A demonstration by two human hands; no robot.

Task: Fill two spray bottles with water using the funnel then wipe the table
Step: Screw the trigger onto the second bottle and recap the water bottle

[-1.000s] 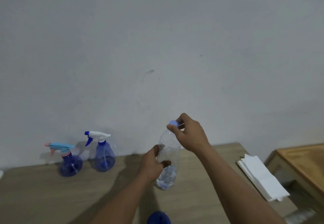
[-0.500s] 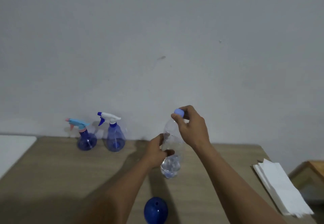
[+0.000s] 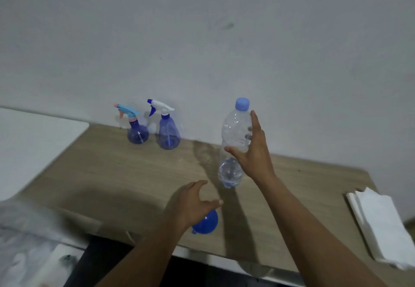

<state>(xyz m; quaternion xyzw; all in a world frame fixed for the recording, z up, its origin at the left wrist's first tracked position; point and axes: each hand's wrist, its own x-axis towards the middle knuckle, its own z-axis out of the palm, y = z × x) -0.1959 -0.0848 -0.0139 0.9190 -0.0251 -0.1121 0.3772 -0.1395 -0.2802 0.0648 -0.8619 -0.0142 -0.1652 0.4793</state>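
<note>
A clear water bottle (image 3: 234, 129) with a blue cap (image 3: 242, 103) stands upright on the wooden table (image 3: 112, 174), with a little water at its bottom. My right hand (image 3: 256, 154) is against its right side, fingers straight and spread, thumb across the front, not gripping. My left hand (image 3: 190, 206) hovers open over a blue funnel (image 3: 207, 222) near the table's front edge and partly hides it. Two blue spray bottles stand by the wall: one with a pink and light-blue trigger (image 3: 137, 133), one with a white trigger (image 3: 168, 134).
A stack of white paper napkins (image 3: 379, 224) lies at the table's right end. A white surface (image 3: 33, 143) adjoins the table on the left. The wall runs right behind the spray bottles. Blurred light cloth shows at the lower left.
My right hand left the cap and dropped to the bottle's side with its fingers spread. My left hand let go of the bottle and moved down over the funnel. The view tilted down.
</note>
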